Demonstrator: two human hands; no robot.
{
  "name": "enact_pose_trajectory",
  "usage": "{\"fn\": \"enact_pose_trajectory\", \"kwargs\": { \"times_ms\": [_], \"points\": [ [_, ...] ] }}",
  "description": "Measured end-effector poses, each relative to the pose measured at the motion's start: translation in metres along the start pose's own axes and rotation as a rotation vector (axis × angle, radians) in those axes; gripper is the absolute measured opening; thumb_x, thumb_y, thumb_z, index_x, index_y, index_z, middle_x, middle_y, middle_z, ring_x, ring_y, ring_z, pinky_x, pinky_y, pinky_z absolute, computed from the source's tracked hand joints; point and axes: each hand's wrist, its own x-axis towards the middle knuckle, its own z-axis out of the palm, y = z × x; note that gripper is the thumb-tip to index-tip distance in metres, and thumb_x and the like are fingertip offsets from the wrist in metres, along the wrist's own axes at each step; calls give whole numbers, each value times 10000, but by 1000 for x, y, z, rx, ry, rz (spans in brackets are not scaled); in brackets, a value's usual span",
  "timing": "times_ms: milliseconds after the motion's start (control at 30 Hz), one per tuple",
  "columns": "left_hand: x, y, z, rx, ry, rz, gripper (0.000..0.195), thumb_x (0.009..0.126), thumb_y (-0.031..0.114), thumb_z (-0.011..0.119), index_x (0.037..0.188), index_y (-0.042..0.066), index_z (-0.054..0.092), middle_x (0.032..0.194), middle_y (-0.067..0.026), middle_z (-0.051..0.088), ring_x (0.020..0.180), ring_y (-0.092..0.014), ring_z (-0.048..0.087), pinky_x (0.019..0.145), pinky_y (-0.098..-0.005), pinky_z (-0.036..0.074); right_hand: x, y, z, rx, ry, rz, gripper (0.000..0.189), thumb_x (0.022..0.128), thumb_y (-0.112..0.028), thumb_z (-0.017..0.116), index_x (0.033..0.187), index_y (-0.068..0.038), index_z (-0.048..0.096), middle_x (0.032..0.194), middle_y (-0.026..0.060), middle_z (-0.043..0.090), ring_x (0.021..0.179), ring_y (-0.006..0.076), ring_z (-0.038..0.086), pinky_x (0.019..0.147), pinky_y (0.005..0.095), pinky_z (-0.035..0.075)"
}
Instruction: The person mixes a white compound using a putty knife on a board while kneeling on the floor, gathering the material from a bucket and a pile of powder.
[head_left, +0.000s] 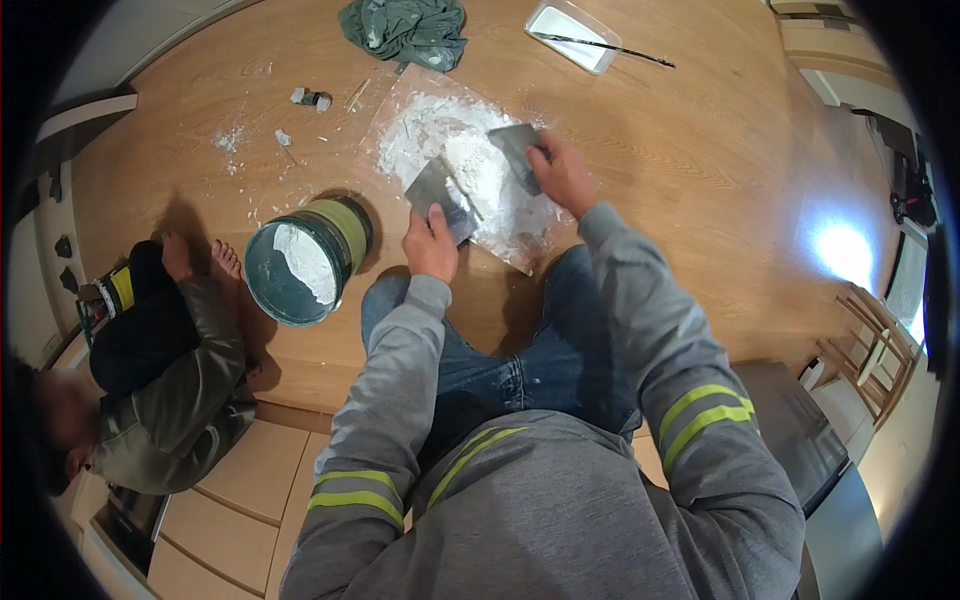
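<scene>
My left hand (433, 244) grips a flat grey metal scraper blade (437, 193), thumb on top. A second grey scraper blade (515, 150) is in my right hand (564, 174), tilted toward the first. Between the two blades lies a heap of white powder (477, 166), some of it touching the left blade's edge. The powder is spread over a clear plastic sheet (527, 262) on the wooden floor. Left of my left hand, a dark green bucket (262, 285) with a pale green band leans toward me, white powder inside it.
A crumpled green cloth (405, 34) lies beyond the sheet. Right of it, a thin dark stick (600, 45) rests across a clear tub (574, 37) of white material. Crumbs and grey lumps (310, 99) dot the floor. Another person (172, 360) sits at the left. A wooden chair (870, 352) stands far right.
</scene>
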Motion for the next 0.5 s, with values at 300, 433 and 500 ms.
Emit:
{"fn": "enact_pose_trajectory", "kwargs": {
  "times_ms": [300, 433, 500],
  "points": [
    [-24, -54, 43, -152, -1, -198, 409, 1064, 291, 510, 1265, -62, 557, 1026, -267, 712, 854, -398, 714, 733, -471, 582, 77, 4, 4, -147, -329, -153, 342, 924, -282, 598, 1174, -68, 689, 1000, 243, 732, 907, 440, 699, 816, 505, 532],
    [-12, -11, 47, -116, -16, -150, 413, 1059, 304, 511, 1236, -63, 586, 1058, -307, 701, 971, -478, 682, 882, -518, 519, 27, -16, 2, -186, -273, -253, 322, 929, -254, 598, 1182, -76, 688, 965, 228, 736, 874, 417, 705, 784, 498, 536],
    [-7, -5, 38, -17, 0, -5, 419, 1055, 314, 516, 1216, -64, 599, 1053, -321, 696, 980, -501, 671, 889, -527, 509, -2, -32, -7, -215, -200, -180, 310, 932, -238, 599, 1186, -83, 688, 929, 219, 736, 840, 394, 710, 767, 480, 540]
  ]
}}
